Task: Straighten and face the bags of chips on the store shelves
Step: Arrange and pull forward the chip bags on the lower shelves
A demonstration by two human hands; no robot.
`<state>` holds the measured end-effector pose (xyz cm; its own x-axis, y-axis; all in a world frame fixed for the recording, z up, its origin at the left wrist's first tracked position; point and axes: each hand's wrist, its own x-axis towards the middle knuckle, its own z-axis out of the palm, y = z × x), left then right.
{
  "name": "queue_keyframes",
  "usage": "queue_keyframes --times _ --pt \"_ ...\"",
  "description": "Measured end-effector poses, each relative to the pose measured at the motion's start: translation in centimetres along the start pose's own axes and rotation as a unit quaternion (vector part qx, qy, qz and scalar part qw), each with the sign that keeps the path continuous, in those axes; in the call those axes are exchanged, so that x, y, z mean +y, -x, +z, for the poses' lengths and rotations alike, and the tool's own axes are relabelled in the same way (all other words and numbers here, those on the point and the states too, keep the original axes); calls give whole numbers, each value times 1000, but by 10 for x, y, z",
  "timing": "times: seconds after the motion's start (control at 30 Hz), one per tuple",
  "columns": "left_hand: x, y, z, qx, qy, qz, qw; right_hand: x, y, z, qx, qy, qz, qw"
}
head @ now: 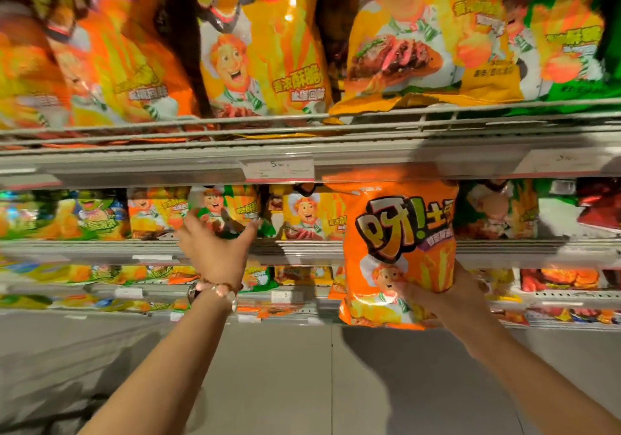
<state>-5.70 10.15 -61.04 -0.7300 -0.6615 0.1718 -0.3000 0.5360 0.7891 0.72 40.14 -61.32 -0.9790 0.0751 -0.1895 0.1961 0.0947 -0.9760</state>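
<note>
1. Right hand [433, 295] grips an orange chip bag [400, 253] from below and behind, thumb curled over its lower front; the bag is upright, front facing the camera, held in front of the shelving.
2. Left hand [215, 250] reaches to the second shelf [504, 246], fingers and thumb spread around a green-and-yellow bag [225, 209]; whether it is gripping cannot be told.
3. A beaded bracelet [218, 292] sits on the left wrist.
4. Large orange and yellow bags [262, 48] stand on the top wire shelf [302, 125].
5. A price tag [277, 169] hangs on the top shelf edge, left of the held bag.
</note>
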Motion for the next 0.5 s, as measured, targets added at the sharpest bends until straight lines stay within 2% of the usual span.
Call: queue_keyframes --times 0.13,0.3,0.43,0.5 --pt "-16 -32 4 -14 -74 -24 997 1 -1 26 -13 0 1 1000" --pt "-27 -59 12 -60 -97 -19 993 6 -6 49 -9 12 10 1000" --pt "-34 -72 12 -100 -61 -25 993 6 -7 62 0 13 17 1000" --pt "-37 -73 12 -96 -28 -17 995 4 -7 67 6 17 19 1000"
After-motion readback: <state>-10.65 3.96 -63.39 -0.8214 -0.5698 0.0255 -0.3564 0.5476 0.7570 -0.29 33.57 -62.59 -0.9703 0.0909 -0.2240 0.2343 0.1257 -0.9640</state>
